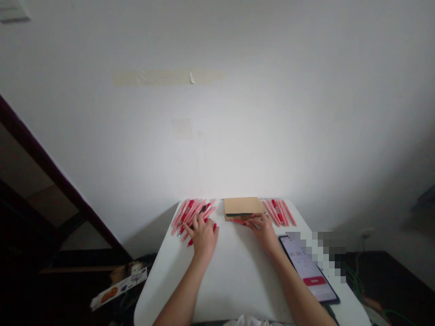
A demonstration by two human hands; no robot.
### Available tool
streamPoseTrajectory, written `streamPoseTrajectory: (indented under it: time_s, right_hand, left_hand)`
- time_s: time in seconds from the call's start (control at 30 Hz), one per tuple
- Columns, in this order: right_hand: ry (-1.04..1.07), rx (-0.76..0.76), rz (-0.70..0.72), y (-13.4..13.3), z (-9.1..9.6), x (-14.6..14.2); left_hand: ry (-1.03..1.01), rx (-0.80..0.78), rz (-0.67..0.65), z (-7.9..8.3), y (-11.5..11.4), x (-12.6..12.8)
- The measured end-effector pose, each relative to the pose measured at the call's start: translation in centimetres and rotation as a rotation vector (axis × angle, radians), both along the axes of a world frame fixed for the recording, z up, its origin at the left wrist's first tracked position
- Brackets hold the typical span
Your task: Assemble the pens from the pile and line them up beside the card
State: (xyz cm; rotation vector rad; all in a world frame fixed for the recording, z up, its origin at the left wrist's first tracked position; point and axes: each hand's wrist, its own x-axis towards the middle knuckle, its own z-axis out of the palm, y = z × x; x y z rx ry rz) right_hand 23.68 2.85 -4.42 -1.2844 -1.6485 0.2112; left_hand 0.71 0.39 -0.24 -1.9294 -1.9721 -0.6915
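Over the loose pile of pink and red pens (183, 213) at the table's left, my left hand (204, 235) lies with its fingers spread. Its fingertips touch the pens, and bits of red show beside the thumb. My right hand (263, 230) pinches a slim red pen (239, 222), which points left along the near edge of a brown cardboard box (243, 204). A dark gap shows at the box's front. Right of the box, several pink pens (287, 213) and a red one lie side by side in a row.
A phone (306, 267) with a lit timer screen lies on the right of the white table (238, 280), beside my right forearm. The table's far edge meets a pale wall (238, 136). Boxes and printed packaging (118, 287) sit low at the left; green cables (355, 278) hang at the right.
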Motion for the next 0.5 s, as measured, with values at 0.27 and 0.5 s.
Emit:
streamPoseTrajectory:
  time_s: [0.27, 0.5]
  right_hand:
    - [0.028, -0.021, -0.006, -0.05, 0.05, -0.03]
    - [0.042, -0.014, -0.009, 0.06, -0.18, -0.12]
  left_hand:
    - [-0.017, -0.071, 0.008, 0.26, -0.07, 0.27]
    - [-0.090, 0.024, -0.098, 0.37, 0.12, 0.12]
